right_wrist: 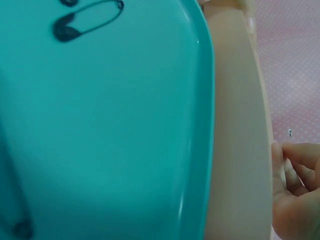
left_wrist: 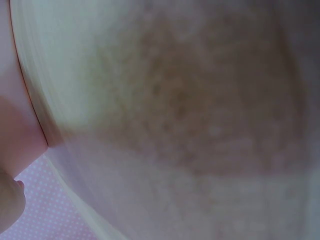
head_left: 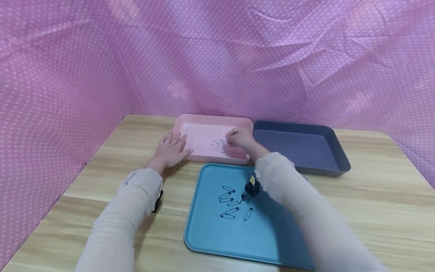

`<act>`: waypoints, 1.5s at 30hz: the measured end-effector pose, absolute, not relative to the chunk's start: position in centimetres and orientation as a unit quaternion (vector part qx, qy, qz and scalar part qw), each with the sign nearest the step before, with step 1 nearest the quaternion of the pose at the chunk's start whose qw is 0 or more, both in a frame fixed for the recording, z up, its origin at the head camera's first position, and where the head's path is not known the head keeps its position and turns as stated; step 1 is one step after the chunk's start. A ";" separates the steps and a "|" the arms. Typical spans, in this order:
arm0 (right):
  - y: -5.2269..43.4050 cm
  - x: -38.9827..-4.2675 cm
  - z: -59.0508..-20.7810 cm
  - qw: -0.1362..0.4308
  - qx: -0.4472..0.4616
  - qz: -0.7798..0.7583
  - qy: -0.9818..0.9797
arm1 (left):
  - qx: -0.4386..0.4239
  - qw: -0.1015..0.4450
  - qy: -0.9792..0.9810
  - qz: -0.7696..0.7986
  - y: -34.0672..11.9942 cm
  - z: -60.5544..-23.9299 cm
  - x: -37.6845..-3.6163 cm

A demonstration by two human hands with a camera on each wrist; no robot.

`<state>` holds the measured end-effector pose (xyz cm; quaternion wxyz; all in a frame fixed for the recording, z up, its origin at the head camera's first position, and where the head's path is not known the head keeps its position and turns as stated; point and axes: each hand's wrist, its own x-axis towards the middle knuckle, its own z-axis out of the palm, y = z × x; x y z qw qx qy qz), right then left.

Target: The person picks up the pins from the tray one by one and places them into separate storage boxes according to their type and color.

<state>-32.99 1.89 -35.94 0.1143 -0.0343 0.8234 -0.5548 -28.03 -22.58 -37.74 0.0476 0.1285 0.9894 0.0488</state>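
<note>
— Where were the hands when you looked?

— I saw the right hand over the pink tray, at twelve o'clock on the bench. Its fingers were curled together, pinching a clear pin just above a small heap of clear pins lying in that tray.

— And the left?

— The left hand lay flat at the pink tray's nine o'clock edge, fingers straight and slightly spread, touching the rim and holding nothing. My left wrist view was a blur of tray wall, so I could tell nothing more from it.

— What else was on the bench?

— A teal tray sat at six o'clock, just below the pink one, with dark pins scattered near its middle. I saw one dark pin plainly in the right wrist view. A grey tray stood at two o'clock, touching the pink tray's side.
</note>
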 end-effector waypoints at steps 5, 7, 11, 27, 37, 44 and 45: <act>1.4 -33.8 -36.6 0.105 -0.013 -0.537 0.837 | 0.131 0.043 0.989 0.054 -22.5 -37.7 -28.0; 1.3 -34.0 -36.8 0.100 -0.005 -0.517 0.850 | 0.131 0.043 0.989 0.054 -22.4 -37.8 -28.0; 1.2 -34.2 -37.3 0.090 -0.001 -0.478 0.874 | 0.132 0.042 0.989 0.051 -22.3 -37.9 -28.1; 0.4 -34.2 -38.0 0.081 0.062 -0.548 0.830 | 0.139 0.044 0.988 0.042 -22.0 -38.0 -28.2; 0.5 -34.4 -37.7 0.088 0.085 -0.579 0.806 | 0.139 0.046 0.988 0.041 -22.5 -38.1 -28.2; 1.3 -35.0 -38.3 0.085 0.024 -0.624 0.777 | 0.140 0.041 0.988 0.046 -23.0 -37.7 -28.0; 1.4 -34.8 -38.1 0.087 0.019 -0.631 0.771 | 0.140 0.041 0.988 0.046 -23.1 -37.6 -27.9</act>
